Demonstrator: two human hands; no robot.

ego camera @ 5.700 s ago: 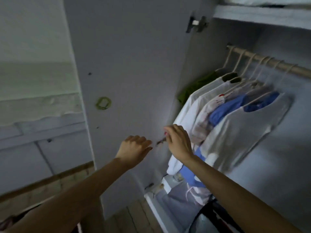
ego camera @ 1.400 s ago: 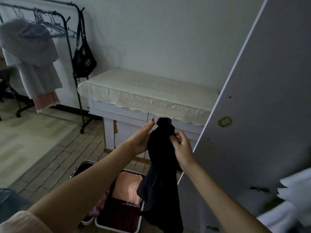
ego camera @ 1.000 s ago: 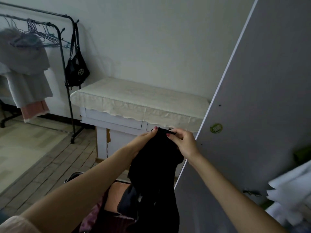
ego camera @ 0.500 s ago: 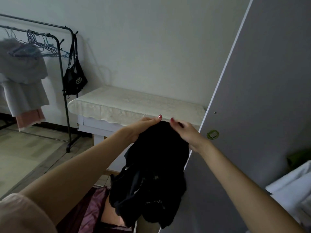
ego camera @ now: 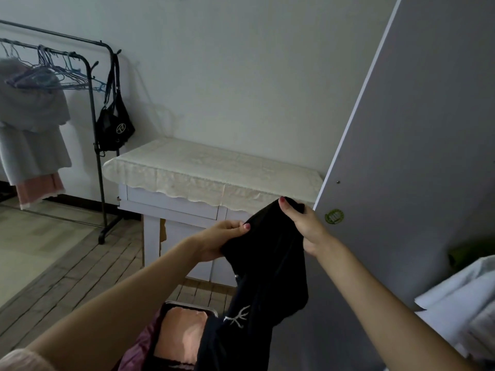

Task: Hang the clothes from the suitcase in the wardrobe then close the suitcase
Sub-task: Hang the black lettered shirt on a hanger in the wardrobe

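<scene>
Suitcase (ego camera: 187,307) mostly hidden: only a rim corner and part of the interior show at bottom centre, rest blocked by the left arm and the black garment (ego camera: 263,277) or cut off by the frame edge. Inside it: a peach-pink item (ego camera: 182,336) and something maroon (ego camera: 139,346) at its left edge; can't tell what either is. Garment held up in front of the wardrobe door (ego camera: 401,156), above the suitcase; its lower end runs out of frame, a small white branch-like mark shows low down. Left hand (ego camera: 219,239) grips the garment's left side, fingers curled round the cloth. Right hand (ego camera: 302,226) pinches the top edge, thumb on front, fingers behind and hidden. Wardrobe interior barely visible: white clothes (ego camera: 460,303) at right edge, cropped. Background: table (ego camera: 209,167) with cream cloth, rack (ego camera: 93,103) with hangers and a black bag (ego camera: 115,124).
</scene>
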